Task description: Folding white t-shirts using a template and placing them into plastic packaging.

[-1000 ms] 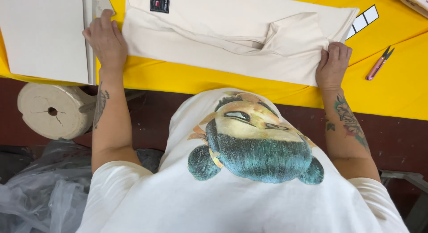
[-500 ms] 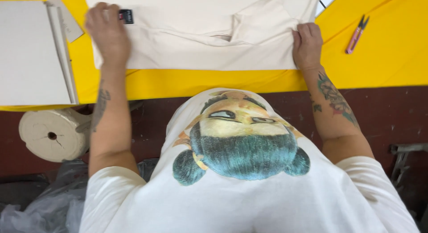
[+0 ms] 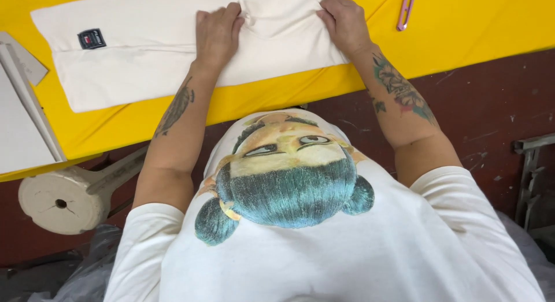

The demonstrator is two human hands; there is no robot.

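From the head camera, looking down past a white printed T-shirt [image 3: 324,244], a cream folded garment [image 3: 167,53] lies flat on the yellow table [image 3: 462,30], near its front edge. The left hand [image 3: 217,33] rests palm down on the cloth, fingers curled at a raised fold in the middle. The right hand [image 3: 345,21] sits just beside that fold on the other side, fingers bent and pinching the fabric. A small dark label [image 3: 92,39] shows near the garment's far left corner. Pink snips [image 3: 406,7] lie on the table to the right, apart from the cloth. A white round stand [image 3: 60,201] sits below the table edge.
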